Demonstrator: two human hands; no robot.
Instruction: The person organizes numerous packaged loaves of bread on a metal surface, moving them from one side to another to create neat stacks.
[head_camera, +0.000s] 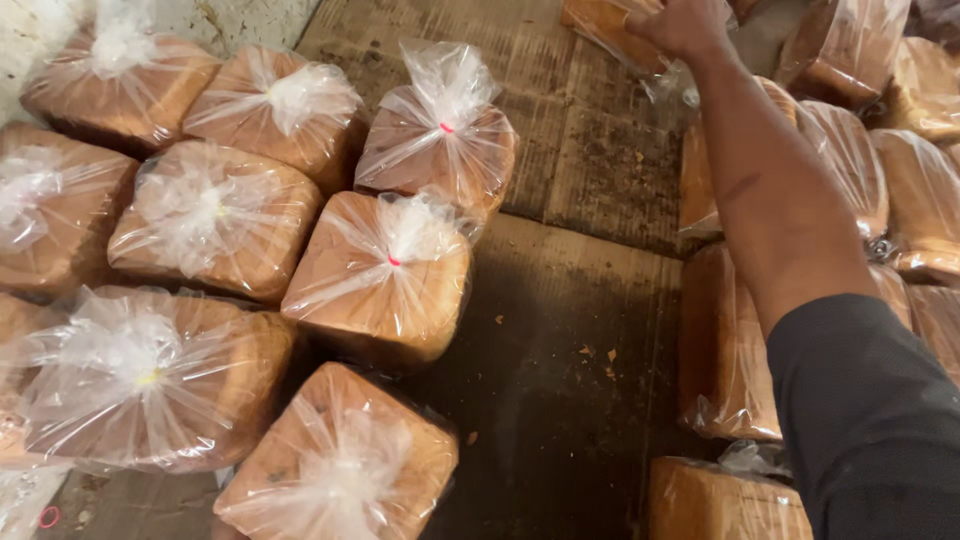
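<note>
The right hand (682, 22) is reaching to the far edge of the view and closing over a bagged loaf (612, 30) there; the fingers are curled on top of it, though the frame's edge is cutting off how firmly they are gripping. The dark sleeve (870, 420) is running up the right side. The left hand is not showing in this view.

The loaf is lying at the top of the view, just beyond a stack of loaves (850, 170) on the right. A second group, the tied loaves (385, 275) with knotted bag tops, is standing on the left, and a strip of crumb-strewn cardboard (560, 400) is lying bare between the two.

Judging by this, the pick-up step seems to be in hand. The next move would likely call for a sure hold on the loose plastic and a lift clear of the neighbouring bags without squashing the soft bread.
</note>
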